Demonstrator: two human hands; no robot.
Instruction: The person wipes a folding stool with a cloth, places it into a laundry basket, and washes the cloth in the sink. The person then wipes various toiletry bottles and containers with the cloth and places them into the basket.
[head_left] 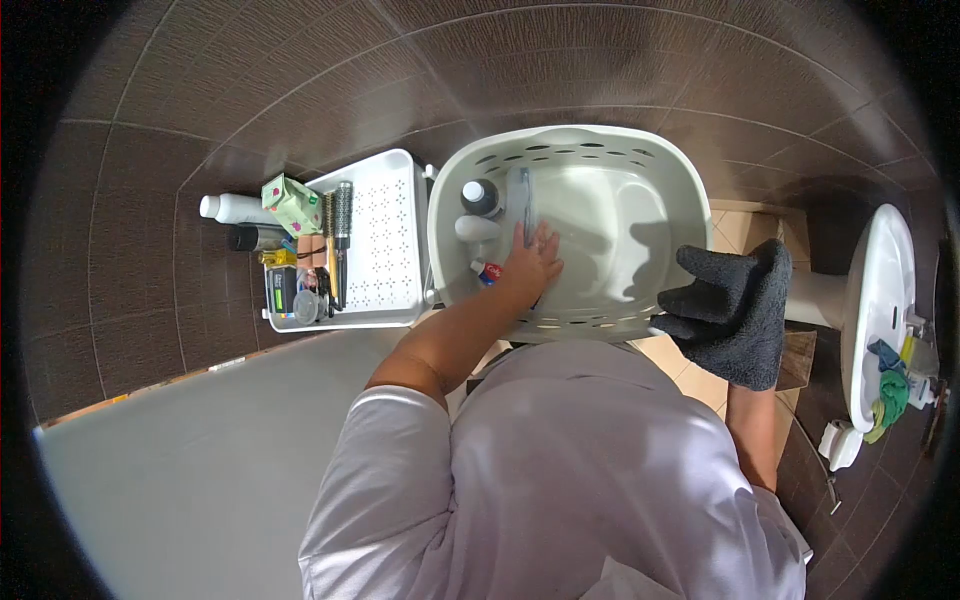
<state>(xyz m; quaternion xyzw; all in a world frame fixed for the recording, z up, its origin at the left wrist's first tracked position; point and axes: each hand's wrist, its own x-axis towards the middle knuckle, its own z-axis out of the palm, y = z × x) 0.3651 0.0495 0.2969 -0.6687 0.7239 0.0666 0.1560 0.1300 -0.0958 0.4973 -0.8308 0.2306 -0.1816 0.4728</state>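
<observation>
My left hand (pixel 537 262) is down inside a pale laundry basket (pixel 620 240), fingers spread, at the lower end of a long clear grey item (pixel 520 195). Beneath my left wrist a red and blue toothpaste tube (pixel 488 272) partly shows. Along the basket's left side stand a dark bottle with a white cap (pixel 480 197) and a white bottle (pixel 476 230). A dark grey cloth (pixel 735 310) hangs over my right hand at the basket's right rim. It covers the fingers of that hand.
Left of the basket is a white perforated tray (pixel 385 240) with hairbrushes (pixel 343 215), a green pack (pixel 293 203) and several small toiletries. A white washbasin (pixel 875 310) with green cloths (pixel 890 395) is at the right. Dark tiled walls (pixel 500 60) enclose the space.
</observation>
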